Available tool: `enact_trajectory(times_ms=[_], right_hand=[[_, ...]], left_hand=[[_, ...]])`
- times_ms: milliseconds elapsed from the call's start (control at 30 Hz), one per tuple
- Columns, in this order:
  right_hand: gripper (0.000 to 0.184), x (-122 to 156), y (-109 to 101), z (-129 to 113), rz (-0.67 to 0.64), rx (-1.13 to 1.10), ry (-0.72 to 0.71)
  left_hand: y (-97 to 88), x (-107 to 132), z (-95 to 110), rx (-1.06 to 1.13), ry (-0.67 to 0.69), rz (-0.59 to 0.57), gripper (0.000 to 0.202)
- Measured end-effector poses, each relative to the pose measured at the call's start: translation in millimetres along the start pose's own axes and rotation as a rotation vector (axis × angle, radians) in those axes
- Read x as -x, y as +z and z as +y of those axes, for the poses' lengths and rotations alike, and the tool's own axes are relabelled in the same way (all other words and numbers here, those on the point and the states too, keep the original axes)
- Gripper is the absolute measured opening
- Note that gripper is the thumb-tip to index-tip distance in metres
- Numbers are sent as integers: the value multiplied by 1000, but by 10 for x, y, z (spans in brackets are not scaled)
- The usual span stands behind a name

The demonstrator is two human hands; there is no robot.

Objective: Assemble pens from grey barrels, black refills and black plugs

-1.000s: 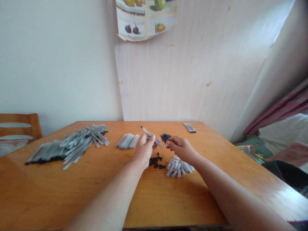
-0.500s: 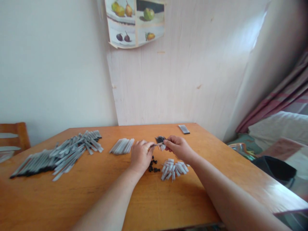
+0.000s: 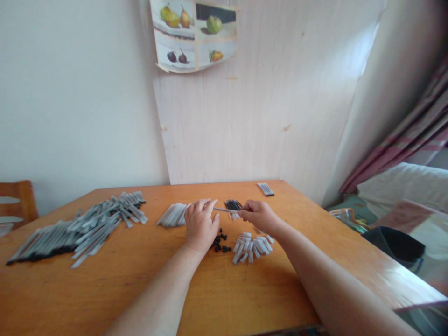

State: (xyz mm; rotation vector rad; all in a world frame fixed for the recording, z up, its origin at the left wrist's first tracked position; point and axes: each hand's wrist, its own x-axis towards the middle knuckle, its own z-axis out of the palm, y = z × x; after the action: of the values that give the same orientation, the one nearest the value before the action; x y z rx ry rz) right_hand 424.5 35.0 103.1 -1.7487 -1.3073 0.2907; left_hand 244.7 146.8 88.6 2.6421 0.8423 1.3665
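A thin grey pen [image 3: 227,211] lies across the gap between my hands, above the table. My right hand [image 3: 259,215] is closed on its right end. My left hand [image 3: 202,224] is at its left end, fingers stretched and thumb apart; whether the fingertips touch it is hard to tell. Behind the pen lies a small bundle of thin dark-ended sticks [image 3: 232,204], partly covered. Small black plugs [image 3: 220,245] are scattered below my left hand. Short whitish caps [image 3: 252,247] form a pile below my right hand. Clear tubes [image 3: 172,215] lie side by side left of my left hand.
A large heap of translucent pens with black ends [image 3: 94,224] covers the table's left side. A small row of pens [image 3: 266,189] lies at the back right. A dark bin [image 3: 395,247] stands past the right edge; a wooden chair [image 3: 24,200] is at left.
My left hand has loosened its pinch, with thumb and fingers spreading, and shifted slightly left. More of the pen shows between the hands. My right hand still grips it. The view has shifted slightly.
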Motion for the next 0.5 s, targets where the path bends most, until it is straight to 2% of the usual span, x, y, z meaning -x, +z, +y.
enact_trajectory(times_ms=[167, 367, 500], right_hand=[[24, -88, -91, 199, 193, 34, 68], [25, -147, -133, 386, 313, -16, 139], [27, -190, -174, 545, 394, -28, 177]], left_hand=[[134, -19, -207, 143, -110, 63, 30], [309, -1, -399, 484, -382, -25, 25], [360, 7, -443, 523, -437, -70, 26]])
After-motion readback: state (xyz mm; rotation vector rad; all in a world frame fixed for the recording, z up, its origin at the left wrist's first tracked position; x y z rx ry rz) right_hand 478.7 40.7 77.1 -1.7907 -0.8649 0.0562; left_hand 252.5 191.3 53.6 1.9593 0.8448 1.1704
